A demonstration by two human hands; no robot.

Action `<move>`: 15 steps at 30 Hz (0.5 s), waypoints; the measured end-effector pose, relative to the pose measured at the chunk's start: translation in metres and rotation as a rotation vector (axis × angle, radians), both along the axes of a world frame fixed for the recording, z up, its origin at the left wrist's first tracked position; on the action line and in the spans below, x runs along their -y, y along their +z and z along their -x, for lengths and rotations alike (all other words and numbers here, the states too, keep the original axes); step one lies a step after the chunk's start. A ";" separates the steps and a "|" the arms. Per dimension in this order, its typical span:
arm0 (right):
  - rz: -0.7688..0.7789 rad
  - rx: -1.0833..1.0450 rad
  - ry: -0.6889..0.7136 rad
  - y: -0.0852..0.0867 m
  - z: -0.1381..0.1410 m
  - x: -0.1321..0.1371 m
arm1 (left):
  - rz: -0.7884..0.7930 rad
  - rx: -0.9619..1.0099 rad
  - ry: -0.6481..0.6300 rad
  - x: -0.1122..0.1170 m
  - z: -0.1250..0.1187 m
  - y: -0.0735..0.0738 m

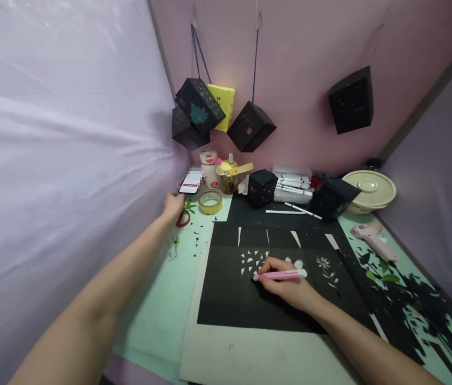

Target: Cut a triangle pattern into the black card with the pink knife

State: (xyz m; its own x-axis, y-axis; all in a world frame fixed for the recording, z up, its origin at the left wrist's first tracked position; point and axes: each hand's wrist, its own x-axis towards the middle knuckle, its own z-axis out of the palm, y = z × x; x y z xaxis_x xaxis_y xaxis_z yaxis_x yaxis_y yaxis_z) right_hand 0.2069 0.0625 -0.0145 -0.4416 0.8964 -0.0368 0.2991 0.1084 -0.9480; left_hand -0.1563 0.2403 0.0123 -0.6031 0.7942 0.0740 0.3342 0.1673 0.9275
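Note:
My right hand (286,280) grips a slim pink craft knife (280,275), its tip resting on a sheet of black paper (226,299). The sheet has small triangular cut-outs beside the tip, with flower and leaf shapes to their right. Slots run along its far edge. Beneath it lies a pale board (242,355). At the far left, my left hand (174,205) is closed at the near edge of a phone (189,183) with a lit screen. Its fingers are partly hidden there. Red-handled scissors (183,219) lie close to that hand.
A tape roll (210,203), a bottle (210,174) and a teapot (229,182) stand at the back. Markers (294,187) lie between black boxes. A lidded bowl (370,190), glue gun (375,240) and black scraps (422,299) are right. Boxes (252,126) hang above.

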 end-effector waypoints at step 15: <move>0.054 0.012 0.011 0.003 0.000 0.000 | -0.093 -0.757 -0.116 0.004 0.016 -0.016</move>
State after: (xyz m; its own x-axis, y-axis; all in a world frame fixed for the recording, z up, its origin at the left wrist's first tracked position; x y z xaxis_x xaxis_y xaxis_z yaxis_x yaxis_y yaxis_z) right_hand 0.2070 0.0625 -0.0114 -0.4510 0.8879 -0.0903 0.3099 0.0609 -0.9488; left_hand -0.1728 0.2367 -0.0040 -0.2747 0.8197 0.5027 0.8938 0.0249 0.4478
